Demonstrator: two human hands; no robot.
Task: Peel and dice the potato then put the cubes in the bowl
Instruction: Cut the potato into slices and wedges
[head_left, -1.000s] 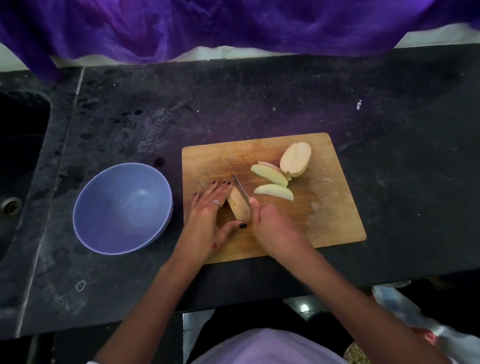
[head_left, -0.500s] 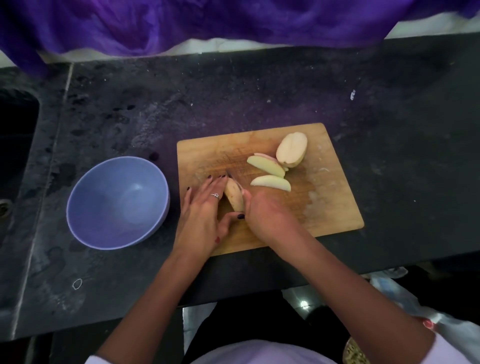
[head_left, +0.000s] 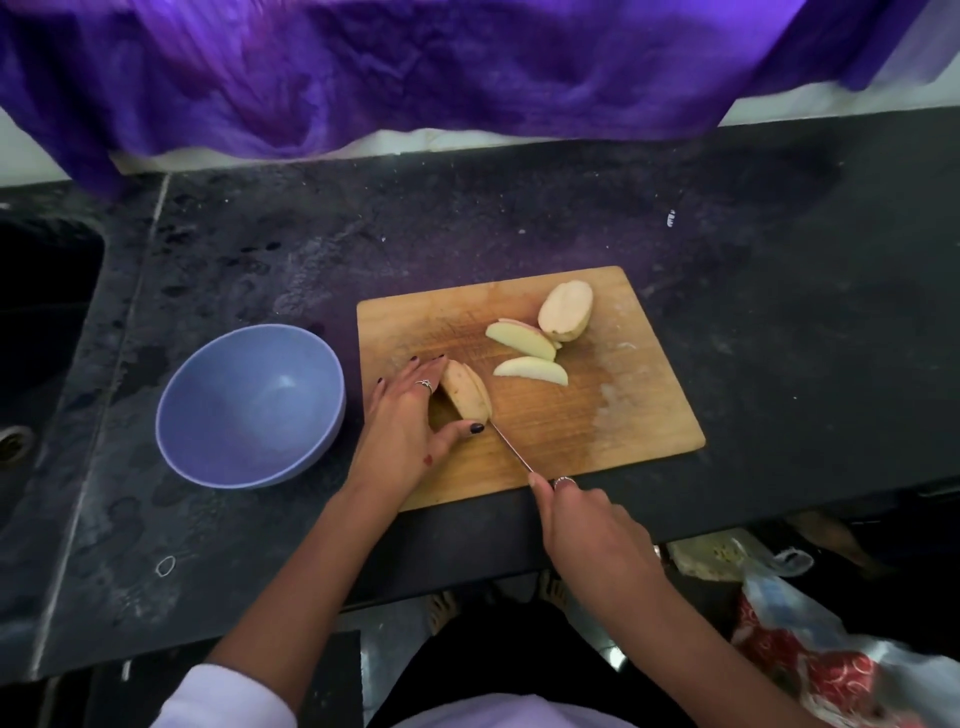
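Note:
On the wooden cutting board (head_left: 613, 415), my left hand (head_left: 405, 421) holds a potato piece (head_left: 466, 391) between fingers and thumb; a cut line runs along its length. My right hand (head_left: 587, 525) grips a thin knife (head_left: 511, 448) at the board's near edge, the blade tip reaching the near end of that piece. Two pale wedges (head_left: 521, 340) (head_left: 530, 370) lie in the board's middle, and a larger unpeeled potato half (head_left: 565, 310) rests behind them. The blue bowl (head_left: 249, 410) stands left of the board and holds nothing.
The board lies on a dark stone counter (head_left: 779, 312). A sink (head_left: 36, 322) opens at the far left. Purple cloth (head_left: 467, 67) hangs along the back. Plastic bags (head_left: 800, 639) sit on the floor at lower right, below the counter edge.
My right hand has drawn the knife back toward me, off the potato piece to the board's near edge. The piece now shows a lengthwise cut. My left hand stays on it.

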